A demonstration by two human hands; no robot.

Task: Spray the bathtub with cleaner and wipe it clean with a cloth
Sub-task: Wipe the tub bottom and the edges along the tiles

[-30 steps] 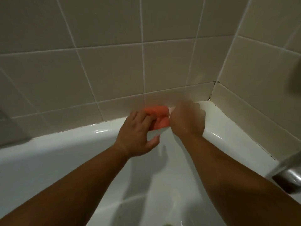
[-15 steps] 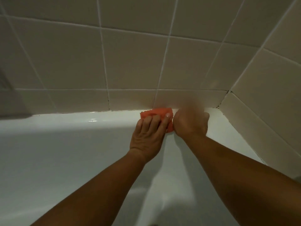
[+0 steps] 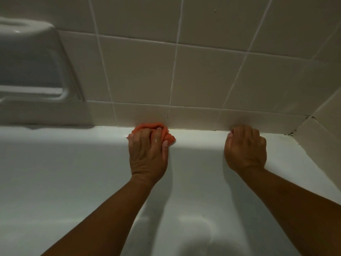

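Observation:
A bunched orange cloth [image 3: 167, 133] lies on the far rim of the white bathtub [image 3: 73, 139], right against the tiled wall. My left hand [image 3: 148, 152] lies over the cloth and presses it onto the rim, fingers bent round the bunch. My right hand [image 3: 246, 147] rests on the same rim further right, fingers curled under, holding nothing that I can see. No spray bottle is in view.
A white ceramic soap dish [image 3: 31, 60] juts out of the beige tiled wall [image 3: 203, 74] at the upper left, just above the rim. The wall corner [image 3: 311, 117] is at the right. The tub's inner slope [image 3: 184, 218] falls toward me between my forearms.
My left hand has slid the cloth to the left along the rim, away from the corner. My right hand has let go of the cloth and stayed behind. The view swung left, revealing the soap dish.

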